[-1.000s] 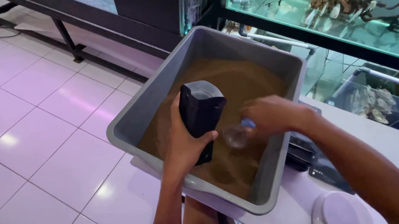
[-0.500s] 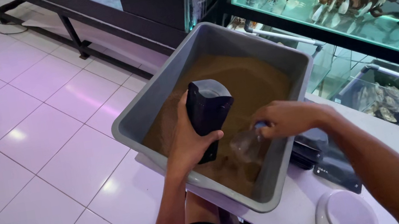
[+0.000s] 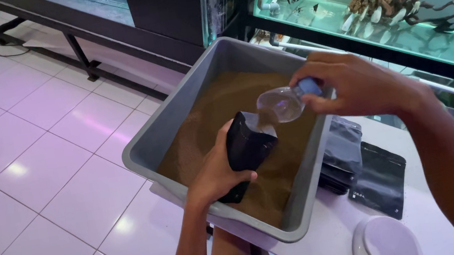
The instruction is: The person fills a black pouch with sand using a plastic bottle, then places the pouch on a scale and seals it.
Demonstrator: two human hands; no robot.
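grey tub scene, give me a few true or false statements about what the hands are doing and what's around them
1. The left hand holds a black pouch over the grey tub. True.
2. The right hand holds a metal spoon. False: it holds a cut clear plastic bottle used as a scoop, tipped toward the pouch's open top.
3. The tub holds brown granular material. True.
4. The tub stands on the tiled floor. False: it rests on a white table, overhanging the edge.
5. More flat black pouches lie on the table right of the tub. True.
6. The aquarium behind is dark and unlit. False: it is lit greenish, with driftwood inside.
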